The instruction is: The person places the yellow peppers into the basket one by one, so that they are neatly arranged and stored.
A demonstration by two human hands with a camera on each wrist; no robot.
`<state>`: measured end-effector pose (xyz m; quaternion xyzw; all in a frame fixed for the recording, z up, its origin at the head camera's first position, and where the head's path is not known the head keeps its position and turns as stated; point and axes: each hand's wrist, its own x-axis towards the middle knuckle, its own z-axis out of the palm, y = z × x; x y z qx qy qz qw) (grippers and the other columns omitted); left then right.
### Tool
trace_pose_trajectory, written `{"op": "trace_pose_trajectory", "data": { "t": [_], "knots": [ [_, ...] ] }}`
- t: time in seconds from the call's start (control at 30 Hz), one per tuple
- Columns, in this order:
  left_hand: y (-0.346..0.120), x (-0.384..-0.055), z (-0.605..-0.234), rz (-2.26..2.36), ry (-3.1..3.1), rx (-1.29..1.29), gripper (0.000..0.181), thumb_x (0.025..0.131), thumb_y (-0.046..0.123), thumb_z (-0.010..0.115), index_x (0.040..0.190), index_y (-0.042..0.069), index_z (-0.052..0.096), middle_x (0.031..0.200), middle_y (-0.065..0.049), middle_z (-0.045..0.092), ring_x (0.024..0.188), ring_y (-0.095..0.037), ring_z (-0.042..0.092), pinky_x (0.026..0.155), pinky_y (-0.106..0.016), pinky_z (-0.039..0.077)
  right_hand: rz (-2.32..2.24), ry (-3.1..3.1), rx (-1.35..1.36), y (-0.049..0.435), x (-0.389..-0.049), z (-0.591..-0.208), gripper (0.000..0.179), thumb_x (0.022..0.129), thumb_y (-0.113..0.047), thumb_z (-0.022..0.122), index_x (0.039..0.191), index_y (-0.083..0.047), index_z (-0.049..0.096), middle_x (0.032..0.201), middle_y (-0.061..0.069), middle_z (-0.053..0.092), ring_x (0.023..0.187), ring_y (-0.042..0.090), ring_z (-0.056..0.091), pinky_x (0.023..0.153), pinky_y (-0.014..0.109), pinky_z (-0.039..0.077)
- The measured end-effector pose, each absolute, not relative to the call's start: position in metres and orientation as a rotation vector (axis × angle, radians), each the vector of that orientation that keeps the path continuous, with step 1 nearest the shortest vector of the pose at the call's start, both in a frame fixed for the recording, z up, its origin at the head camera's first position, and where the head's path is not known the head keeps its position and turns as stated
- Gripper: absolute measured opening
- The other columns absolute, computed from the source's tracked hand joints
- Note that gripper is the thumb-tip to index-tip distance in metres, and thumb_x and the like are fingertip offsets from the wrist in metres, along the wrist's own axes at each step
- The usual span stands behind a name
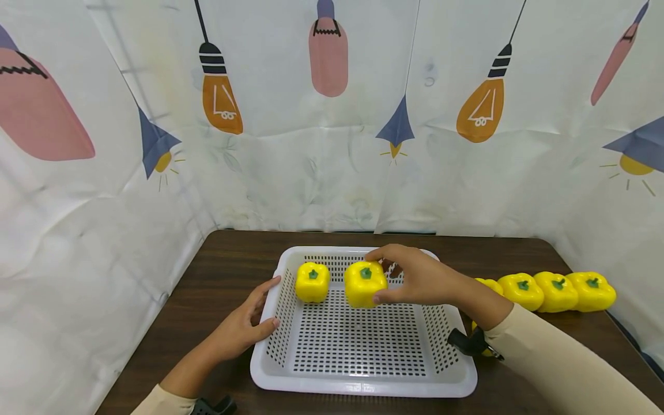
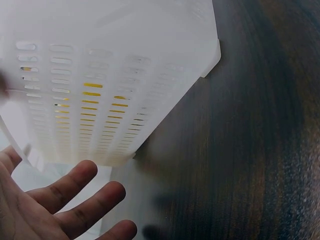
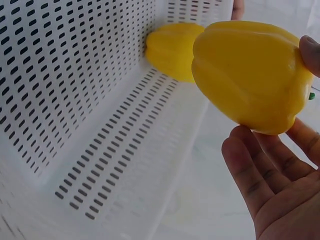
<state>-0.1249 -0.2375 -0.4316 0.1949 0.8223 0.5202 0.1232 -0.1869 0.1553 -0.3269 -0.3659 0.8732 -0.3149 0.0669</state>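
My right hand (image 1: 415, 278) pinches a yellow bell pepper (image 1: 365, 285) between thumb and fingers, above the white perforated basket (image 1: 363, 387). In the right wrist view the held bell pepper (image 3: 247, 75) is tilted, with fingertips under one side and the thumb on another. A second yellow bell pepper (image 1: 312, 282) sits in the basket's far left corner. At the basket's left rim, my left hand (image 1: 236, 331) touches the edge with thumb and forefinger. The left wrist view shows the other fingers (image 2: 95, 205) extended beside the basket's outer wall (image 2: 100, 30), holding nothing.
Several yellow bell peppers (image 1: 557, 291) stand in a row on the dark wooden table (image 1: 244, 253), to the right of the basket. My right forearm partly hides the nearest ones. A white curtain (image 1: 290, 173) printed with lamps hangs behind the table and along its sides.
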Motion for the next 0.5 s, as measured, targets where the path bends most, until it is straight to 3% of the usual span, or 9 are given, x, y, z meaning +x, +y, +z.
{"op": "trace_pose_trajectory", "data": {
  "t": [0.5],
  "knots": [
    [-0.238,-0.126,-0.432,1.516,2.4,0.57,0.081,0.099,0.019,0.064,0.163,0.023,0.014,0.145,-0.036,0.041,0.109,-0.039,0.064,0.068,-0.036,0.062,-0.914,2.583,-1.061,0.133,-0.189,-0.341,0.071,0.08,-0.037,0.089,0.14,-0.014,0.058,0.131,-0.008,0.061,0.106,0.012,0.06,0.09,0.034,0.056]
  ]
}}
